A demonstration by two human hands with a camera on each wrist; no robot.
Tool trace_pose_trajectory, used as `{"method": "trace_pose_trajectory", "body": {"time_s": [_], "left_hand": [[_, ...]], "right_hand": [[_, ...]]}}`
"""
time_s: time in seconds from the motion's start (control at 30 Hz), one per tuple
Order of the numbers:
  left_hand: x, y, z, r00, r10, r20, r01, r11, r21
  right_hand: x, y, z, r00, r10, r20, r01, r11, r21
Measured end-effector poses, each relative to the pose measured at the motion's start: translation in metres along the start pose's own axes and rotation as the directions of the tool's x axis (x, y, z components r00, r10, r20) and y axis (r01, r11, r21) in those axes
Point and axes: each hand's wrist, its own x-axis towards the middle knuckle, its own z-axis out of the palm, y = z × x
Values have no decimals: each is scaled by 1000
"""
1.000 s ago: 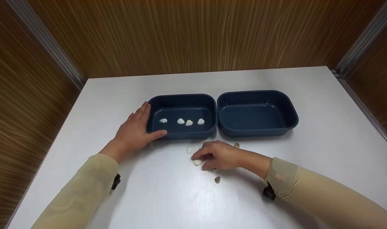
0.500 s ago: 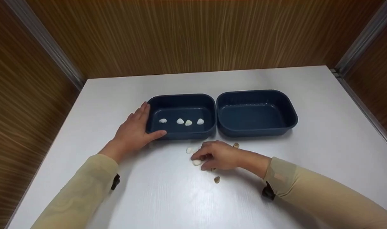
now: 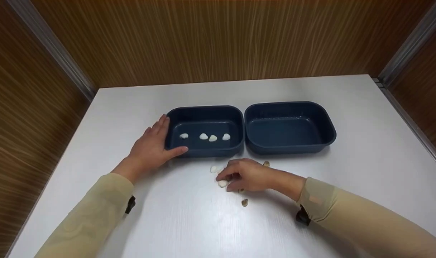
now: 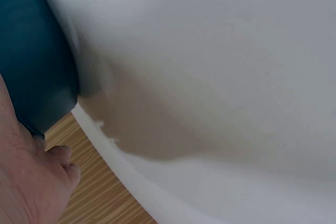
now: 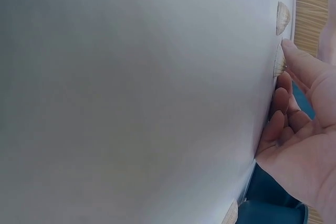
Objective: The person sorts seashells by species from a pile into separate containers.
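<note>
My left hand lies along the left end of a dark blue tray, fingers straight against its side and thumb over the front rim. Several white seashells sit in a row inside that tray. In front of it, my right hand is low over the table, index finger and thumb pinching a white seashell. Another white seashell lies just beyond the fingertips. In the right wrist view the thumb is beside a ribbed shell, with a second shell past it.
A second dark blue tray stands right beside the first, with no shells in it. Brown shells lie around the right hand, one brown shell nearer me and another brown shell behind the wrist. Wood-grain panels enclose the white table.
</note>
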Motion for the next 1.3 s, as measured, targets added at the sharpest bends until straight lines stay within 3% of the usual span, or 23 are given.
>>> {"method": "trace_pose_trajectory", "body": {"time_s": [0.67,1.3], "left_hand": [[-1,0,0,1000,3,5,-3,1000,1],[-1,0,0,1000,6,1,-6,1000,-2]], "right_hand": [[0,0,2,999,-35,-8,35,999,-15],[1,-1,2,999,21,28,-21,1000,0]]}}
